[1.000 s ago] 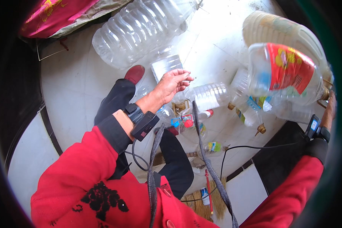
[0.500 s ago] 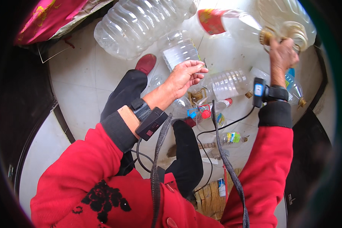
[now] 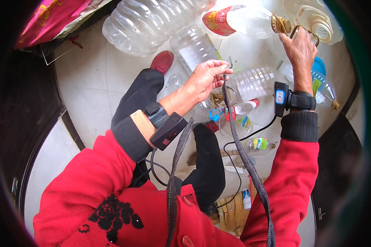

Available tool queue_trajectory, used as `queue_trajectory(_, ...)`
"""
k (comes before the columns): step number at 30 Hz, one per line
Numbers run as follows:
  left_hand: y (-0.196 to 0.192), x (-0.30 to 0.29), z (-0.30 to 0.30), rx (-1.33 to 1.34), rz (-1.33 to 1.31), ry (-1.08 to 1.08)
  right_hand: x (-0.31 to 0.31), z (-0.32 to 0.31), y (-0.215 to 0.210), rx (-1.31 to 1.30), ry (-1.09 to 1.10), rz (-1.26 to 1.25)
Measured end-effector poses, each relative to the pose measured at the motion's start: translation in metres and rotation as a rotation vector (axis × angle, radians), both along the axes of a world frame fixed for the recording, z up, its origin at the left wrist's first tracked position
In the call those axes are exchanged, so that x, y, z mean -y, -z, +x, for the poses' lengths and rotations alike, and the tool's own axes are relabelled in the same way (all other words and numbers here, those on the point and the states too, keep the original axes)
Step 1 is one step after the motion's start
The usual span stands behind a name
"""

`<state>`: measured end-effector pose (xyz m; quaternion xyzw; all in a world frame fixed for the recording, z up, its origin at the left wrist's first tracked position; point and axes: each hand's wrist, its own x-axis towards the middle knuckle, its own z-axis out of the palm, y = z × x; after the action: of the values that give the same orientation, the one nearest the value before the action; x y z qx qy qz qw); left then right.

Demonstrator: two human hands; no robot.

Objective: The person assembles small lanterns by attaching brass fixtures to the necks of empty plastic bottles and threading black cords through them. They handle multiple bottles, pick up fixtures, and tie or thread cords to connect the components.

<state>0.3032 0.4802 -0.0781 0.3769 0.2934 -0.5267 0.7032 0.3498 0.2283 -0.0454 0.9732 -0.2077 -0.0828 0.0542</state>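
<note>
Clear ribbed plastic is forming a jug [image 3: 152, 26] near twelve o'clock. At one, the left hand [image 3: 206, 80] is pinching narrowly, any hold unclear; above, a red-labelled bottle [image 3: 251, 20] is tapering toward two, the right hand [image 3: 299, 48] gripping its brown loop [image 3: 313, 33].

Open floor [image 3: 90, 74] left of red shoe [image 3: 162, 61], clear bottle [image 3: 253, 84] obstructing between both hands [image 3: 210, 80] [image 3: 300, 47]

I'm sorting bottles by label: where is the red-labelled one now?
In the head view, the red-labelled bottle is at the top, right of centre, between the large ribbed bottle on its left and the right hand by its gold cap.
</note>
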Motion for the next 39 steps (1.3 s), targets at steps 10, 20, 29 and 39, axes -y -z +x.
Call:
queue_trajectory(10,-0.002,0.000,-0.002,-0.007,0.032,0.017,-0.031,-0.086,0.011,0.602,0.431,0.769)
queue_trajectory(20,-0.003,0.000,-0.006,0.002,0.019,-0.017,-0.161,-0.159,0.108,-0.129,0.278,1.073)
queue_trajectory(29,-0.009,-0.004,-0.006,-0.022,0.038,-0.029,-0.187,-0.221,0.138,-0.738,0.116,0.515)
queue_trajectory(39,-0.009,-0.005,-0.011,-0.030,0.041,0.021,-0.176,-0.229,0.146,-0.864,0.066,0.581)
